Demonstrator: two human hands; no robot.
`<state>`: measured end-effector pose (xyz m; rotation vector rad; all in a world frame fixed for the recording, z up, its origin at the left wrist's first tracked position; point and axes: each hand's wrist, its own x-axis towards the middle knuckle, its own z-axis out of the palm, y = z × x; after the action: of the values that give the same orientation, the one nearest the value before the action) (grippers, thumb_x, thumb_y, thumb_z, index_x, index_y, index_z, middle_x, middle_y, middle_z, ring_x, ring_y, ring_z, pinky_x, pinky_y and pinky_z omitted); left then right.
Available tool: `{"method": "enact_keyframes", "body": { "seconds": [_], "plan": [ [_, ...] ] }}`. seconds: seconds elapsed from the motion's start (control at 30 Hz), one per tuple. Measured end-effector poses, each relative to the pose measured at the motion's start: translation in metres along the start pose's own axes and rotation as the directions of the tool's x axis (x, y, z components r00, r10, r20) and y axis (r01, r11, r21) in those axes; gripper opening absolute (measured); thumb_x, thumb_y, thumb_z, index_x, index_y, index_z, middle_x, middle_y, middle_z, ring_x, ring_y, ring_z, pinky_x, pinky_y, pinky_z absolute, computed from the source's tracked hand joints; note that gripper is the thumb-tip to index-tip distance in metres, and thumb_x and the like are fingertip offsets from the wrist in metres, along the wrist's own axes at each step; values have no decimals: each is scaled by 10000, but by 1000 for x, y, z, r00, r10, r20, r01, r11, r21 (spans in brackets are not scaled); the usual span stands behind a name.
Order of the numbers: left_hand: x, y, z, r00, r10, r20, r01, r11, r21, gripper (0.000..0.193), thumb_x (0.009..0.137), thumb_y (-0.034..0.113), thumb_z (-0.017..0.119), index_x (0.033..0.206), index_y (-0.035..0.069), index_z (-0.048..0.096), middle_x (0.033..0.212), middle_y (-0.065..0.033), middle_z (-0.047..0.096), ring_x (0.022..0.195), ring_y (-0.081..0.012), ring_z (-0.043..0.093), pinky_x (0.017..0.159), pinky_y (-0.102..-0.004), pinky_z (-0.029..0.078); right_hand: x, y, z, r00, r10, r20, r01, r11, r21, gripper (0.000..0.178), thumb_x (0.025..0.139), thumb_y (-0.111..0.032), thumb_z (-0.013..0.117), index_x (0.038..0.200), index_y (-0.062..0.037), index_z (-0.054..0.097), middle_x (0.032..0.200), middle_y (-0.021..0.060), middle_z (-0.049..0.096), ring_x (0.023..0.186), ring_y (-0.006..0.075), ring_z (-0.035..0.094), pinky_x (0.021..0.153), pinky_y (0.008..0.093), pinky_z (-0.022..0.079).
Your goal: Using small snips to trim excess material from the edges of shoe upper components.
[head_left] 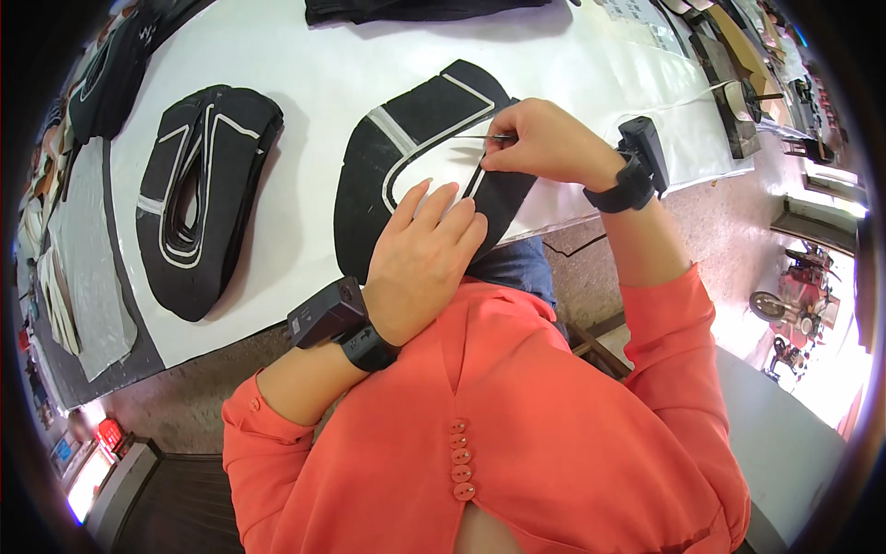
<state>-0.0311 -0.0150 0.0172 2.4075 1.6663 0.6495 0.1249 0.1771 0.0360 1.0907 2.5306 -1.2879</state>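
Note:
A black shoe-upper-like piece (373, 143), curved around an opening, lies flat on the white-covered table. White lines edge its opening, and a pale grey band crosses one side. My left hand (420, 263) rests palm down on its near part, fingers stretched out. At the far right of the opening, my right hand (540, 143) is closed in a pinch. A thin dark strip (474, 180) runs from the pinching fingers toward my left fingertips. Another fine dark line (475, 138) sticks out leftward from the pinch; whether it is a tool or thread I cannot tell.
A stack of similar black pieces (208, 277) stands to the left on the white table cover (300, 55). More black pieces (115, 83) lie at the far left, beside clear plastic sheeting (78, 249). A dark bar (724, 97) sits along the table's right edge.

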Motion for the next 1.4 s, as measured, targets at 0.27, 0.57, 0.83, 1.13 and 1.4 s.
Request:
{"method": "enact_keyframes", "body": {
  "seconds": [0.27,0.57,0.83,1.13,1.4],
  "plan": [
    [-6,4,10,999,-18,31,20,998,-61,254,931,94,546,1153,-13,607,1460,-174,552,1365,-375,491,1162,-521,355,3,11,18,998,-55,-37,50,990,-131,316,741,-308,738,852,-12,761,781,182,725,716,298,724,677,391,572],
    [-17,3,5,991,14,129,-4,997,-82,932,812,429,772,1484,-92,387,1521,-259,463,1423,-412,430,1191,-571,285,-1,2,20,991,-49,-127,39,996,-79,245,696,-286,716,814,-75,760,786,138,731,780,326,718,700,429,558],
    [-20,-3,15,989,33,147,-25,998,-54,970,862,577,683,1490,-95,376,1540,-273,438,1460,-406,398,1212,-549,267,-1,7,17,992,-81,-100,72,993,-91,279,743,-321,734,859,-69,759,816,118,739,795,304,720,720,408,551],
    [-23,-1,15,988,45,150,-46,999,3,943,867,593,668,1472,-84,412,1544,-266,436,1470,-394,385,1218,-546,251,-3,7,22,990,-68,-120,59,995,-77,276,742,-317,732,860,-70,758,814,119,737,788,305,717,714,407,549],
    [-15,6,-1,998,-3,67,4,1000,-14,605,859,418,740,1250,-21,598,1406,-193,546,1380,-409,452,1180,-600,273,-12,-3,40,989,-43,-141,35,998,-61,267,735,-302,745,878,-77,757,836,114,744,816,302,723,728,405,552]
  ]
}}
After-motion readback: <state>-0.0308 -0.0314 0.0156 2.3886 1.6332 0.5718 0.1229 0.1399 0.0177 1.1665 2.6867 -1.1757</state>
